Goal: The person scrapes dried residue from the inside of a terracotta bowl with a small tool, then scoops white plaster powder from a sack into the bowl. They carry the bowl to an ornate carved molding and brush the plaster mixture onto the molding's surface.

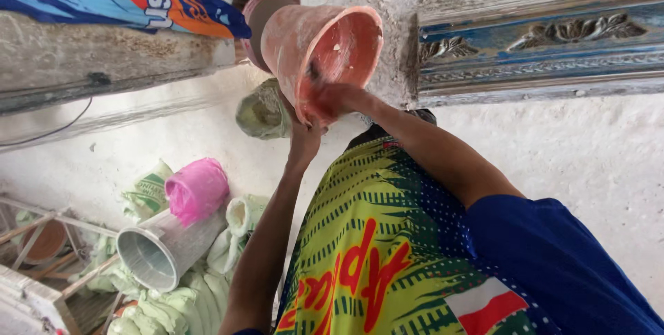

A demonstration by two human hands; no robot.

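- Gripping the rim of a dusty orange plastic bucket (319,51), the right hand (330,100) had its fingers closed over the edge.
- The left hand (302,134) pressed up beneath the bucket, its grip hidden.
- A grey metal cylinder (166,245) with a pink cap (197,189) lay on pale sacks (200,293) below.

We see the bucket (319,55) at the top middle, with the right hand (330,100) on its rim and the left hand (303,138) under it. Below left, a metal cylinder (162,248) lies on sacks (187,300), a small container (197,189) touching its upper end.
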